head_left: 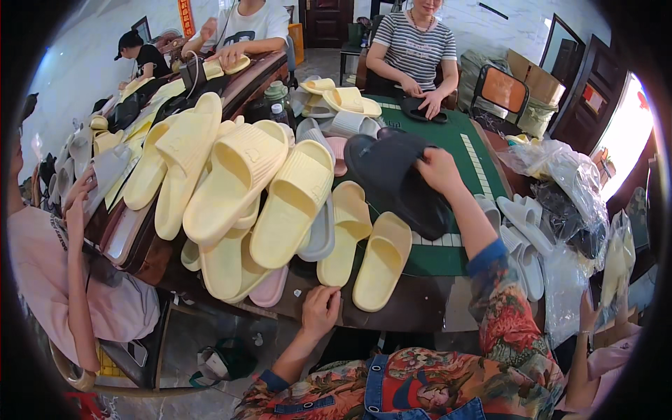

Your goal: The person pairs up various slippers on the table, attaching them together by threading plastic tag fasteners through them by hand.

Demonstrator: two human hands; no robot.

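"Above our green table [434,262], what do we have in our right hand [441,170]?"

"A black slipper [385,159]. Our fingers pinch it at the strap's edge, probably because that rim is easier to grip than the thick sole. Another dark edge shows against it, so it may be a pair; we cannot tell."

"And our left hand [320,311]?"

"It rests at the table's near edge, fingers curled together, nothing visible inside. It is just beside the near end of a yellow slipper [336,245]; we cannot tell whether they touch."

"Why do the other yellow slippers [290,217] lean so?"

"They overlap and prop one another up, likely so that many fit in little room."

"Can we count them?"

"Six lie mostly uncovered in front of us, the one by our left hand included, and at least two more peek out beneath. One pink slipper [269,288] sticks out under the heap. The grey slippers [322,234] are too buried for a sure count."

"Any other black one?"

"One dark slipper [413,112], across from us, under both hands [435,103] of a person in a striped shirt [413,42], perhaps pressed there to keep it steady."
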